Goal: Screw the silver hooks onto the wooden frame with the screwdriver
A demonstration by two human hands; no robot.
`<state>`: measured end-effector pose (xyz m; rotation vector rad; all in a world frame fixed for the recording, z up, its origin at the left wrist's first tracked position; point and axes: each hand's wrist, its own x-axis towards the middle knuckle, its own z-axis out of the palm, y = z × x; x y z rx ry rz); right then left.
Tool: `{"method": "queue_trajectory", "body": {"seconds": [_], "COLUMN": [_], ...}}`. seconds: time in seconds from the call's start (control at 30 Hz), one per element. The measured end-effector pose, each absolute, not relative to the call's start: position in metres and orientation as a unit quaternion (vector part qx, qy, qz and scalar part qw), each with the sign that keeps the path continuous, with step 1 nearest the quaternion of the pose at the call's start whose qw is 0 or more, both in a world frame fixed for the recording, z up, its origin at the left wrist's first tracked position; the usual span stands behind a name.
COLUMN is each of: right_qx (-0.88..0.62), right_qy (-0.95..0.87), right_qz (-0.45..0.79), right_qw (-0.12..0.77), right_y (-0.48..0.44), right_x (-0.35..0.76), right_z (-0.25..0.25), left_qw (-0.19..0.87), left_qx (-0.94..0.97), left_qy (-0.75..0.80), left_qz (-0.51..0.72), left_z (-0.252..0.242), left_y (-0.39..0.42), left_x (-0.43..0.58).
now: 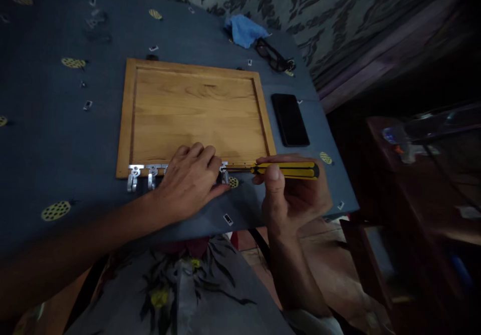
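A wooden framed board (199, 109) lies flat on the table. Along its near edge sits a row of several silver metal hooks (152, 176), part of the row covered by my left hand (191, 177). That hand rests over the edge with curled fingers, thumb and forefinger on either side of the rightmost metal hook (224, 174). My right hand (295, 192) is closed around the handle of a yellow and black screwdriver (289, 170). The screwdriver lies nearly level, its shaft pointing left along the edge toward that hook; its tip is hard to make out.
A black phone (290, 119) lies right of the board, with dark glasses (276, 57) and a blue cloth (246, 30) behind it. Small metal pieces (95, 22) sit at the far left on the blue tablecloth (45, 139). Dark furniture (398, 200) stands at the right.
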<state>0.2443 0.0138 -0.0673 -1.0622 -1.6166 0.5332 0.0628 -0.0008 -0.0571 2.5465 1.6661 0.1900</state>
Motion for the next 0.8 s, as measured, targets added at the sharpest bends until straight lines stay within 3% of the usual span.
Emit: {"method": "queue_trajectory", "body": {"seconds": [0.8], "right_qx": [-0.376], "right_qy": [-0.758], "right_qz": [0.306], "right_qw": [0.436], "right_y": [0.028], "right_x": [0.251], "right_z": [-0.039], "left_qw": [0.019], "left_qx": [0.838], "left_qy": [0.538], "left_qz": [0.088], "left_z": [-0.064], "left_y": [-0.001], "left_x": [0.061]}}
